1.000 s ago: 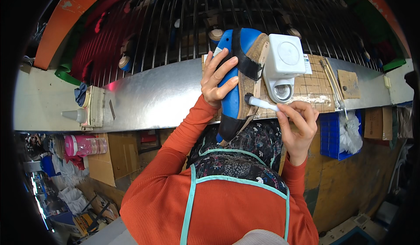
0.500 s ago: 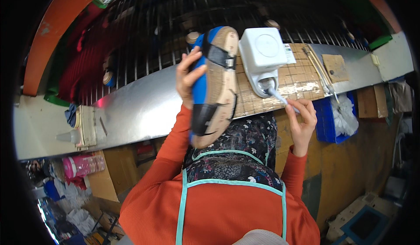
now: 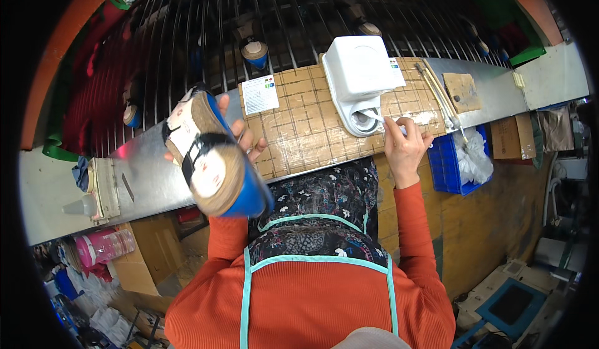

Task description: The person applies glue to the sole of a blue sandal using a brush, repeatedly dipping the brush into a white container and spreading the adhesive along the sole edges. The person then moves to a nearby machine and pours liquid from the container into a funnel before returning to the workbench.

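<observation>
An unfinished shoe [image 3: 209, 155], with blue sides, a beige underside and black strips across it, is tilted in my left hand [image 3: 248, 142]. My fingers show at its right edge; part of the hand is hidden behind the shoe. To the right stands a white dispenser-like pot [image 3: 360, 68] with a round opening at its front. My right hand [image 3: 407, 149] pinches a pale-handled brush [image 3: 378, 117]. The brush's far end sits in the pot's opening, and its tip cannot be made out.
A taped cardboard sheet [image 3: 293, 127] lies under the pot on the metal bench, with a printed card [image 3: 259, 94] on it. Thin sticks [image 3: 440, 93] lie to the right. Beyond runs a rack of metal bars [image 3: 287, 37] carrying more shoes. A blue crate [image 3: 446, 168] stands below right.
My left hand has moved the shoe left and tilted it, so its end points nearer to me. My right hand has shifted slightly left and up, the brush still at the pot's opening.
</observation>
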Available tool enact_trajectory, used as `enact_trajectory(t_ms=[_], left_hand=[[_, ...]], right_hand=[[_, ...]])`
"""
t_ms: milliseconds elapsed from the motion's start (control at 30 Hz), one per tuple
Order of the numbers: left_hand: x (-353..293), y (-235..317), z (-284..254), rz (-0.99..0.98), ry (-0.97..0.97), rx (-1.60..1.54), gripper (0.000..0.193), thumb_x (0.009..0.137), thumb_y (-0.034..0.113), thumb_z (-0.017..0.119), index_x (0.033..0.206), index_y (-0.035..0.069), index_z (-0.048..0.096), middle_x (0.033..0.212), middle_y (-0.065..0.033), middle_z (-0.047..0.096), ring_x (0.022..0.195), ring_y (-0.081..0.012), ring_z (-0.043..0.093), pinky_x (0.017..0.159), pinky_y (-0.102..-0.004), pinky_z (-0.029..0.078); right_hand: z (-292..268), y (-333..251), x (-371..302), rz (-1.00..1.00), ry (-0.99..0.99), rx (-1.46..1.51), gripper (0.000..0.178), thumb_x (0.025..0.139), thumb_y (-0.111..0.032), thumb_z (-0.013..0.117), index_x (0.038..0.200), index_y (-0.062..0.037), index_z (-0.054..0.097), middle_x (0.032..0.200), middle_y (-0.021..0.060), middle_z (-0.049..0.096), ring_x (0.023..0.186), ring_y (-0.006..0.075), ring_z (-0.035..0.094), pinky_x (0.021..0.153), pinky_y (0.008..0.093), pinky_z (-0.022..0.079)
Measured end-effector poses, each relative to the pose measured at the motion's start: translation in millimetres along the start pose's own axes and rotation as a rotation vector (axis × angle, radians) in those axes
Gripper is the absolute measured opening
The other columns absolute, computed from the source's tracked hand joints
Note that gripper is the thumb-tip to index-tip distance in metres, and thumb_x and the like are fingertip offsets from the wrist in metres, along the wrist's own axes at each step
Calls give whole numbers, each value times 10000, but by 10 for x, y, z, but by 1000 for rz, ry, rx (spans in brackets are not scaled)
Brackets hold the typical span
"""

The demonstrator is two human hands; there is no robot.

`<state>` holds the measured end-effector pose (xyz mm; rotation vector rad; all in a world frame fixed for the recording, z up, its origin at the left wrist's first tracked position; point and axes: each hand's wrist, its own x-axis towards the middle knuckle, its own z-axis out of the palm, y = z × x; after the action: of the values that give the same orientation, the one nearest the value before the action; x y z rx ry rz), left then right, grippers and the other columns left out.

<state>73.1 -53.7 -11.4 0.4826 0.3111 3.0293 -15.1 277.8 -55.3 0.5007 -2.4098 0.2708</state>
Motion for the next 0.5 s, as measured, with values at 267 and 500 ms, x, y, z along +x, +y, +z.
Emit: enact_trajectory(t_ms=[267,500], left_hand=[[-274,-64,-206,-17,206,141,897,839,686,515,1462,74,308,997,-72,496,833,-197,483,912,-468,363],[-186,-14,-420,-66,193,54,1134,708,882,442,1418,4,336,1165,-180,535,914,-311,568,783,-478,506]], right_hand=[[-238,27,153,-80,-176,-89,75,810,-171,697,883,-182,711,825,-11,582,682,169,549,746,383,309],[-272,273,197,297,-429,344,140,867,-172,659,822,-56,721,757,85,624,655,232,583,714,357,376]])
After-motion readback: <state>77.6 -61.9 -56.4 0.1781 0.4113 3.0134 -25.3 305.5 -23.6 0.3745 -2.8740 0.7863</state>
